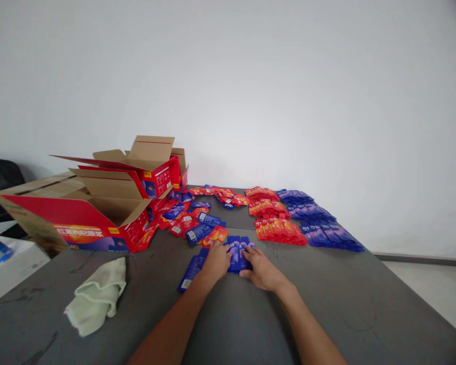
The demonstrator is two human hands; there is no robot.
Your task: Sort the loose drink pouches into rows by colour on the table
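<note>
Reaching forward over the grey table [365,309], you have both bare hands at a small set of blue pouches [234,257], which lies flat and face up straight ahead of you. Your left hand [217,258] touches its left side, the fingers bent, while your right hand [262,268] has its fingertips on the right-hand pouch and its thumb spread lower down, near the bottom edge. Both grips look loose and part-curled; whether either one actually pinches a pouch or merely presses on it, you cannot fairly tell from this angle.

Just beside your left hand and wrist lie more blue pouches, the barcoded ones [192,274], partly covered by your forearm. An orange-red pouch [217,233] sits just beyond your left knuckles, at the near end of a loose scatter of red and blue pouches [209,219].

Ahead and to your right are three overlapping rows of red pouches [279,231], with three rows of blue pouches [330,236] alongside them on the right. On your left, open red cartons [87,228] stand with their flaps up, and a crumpled pale green cloth [99,294] lies nearer you.
</note>
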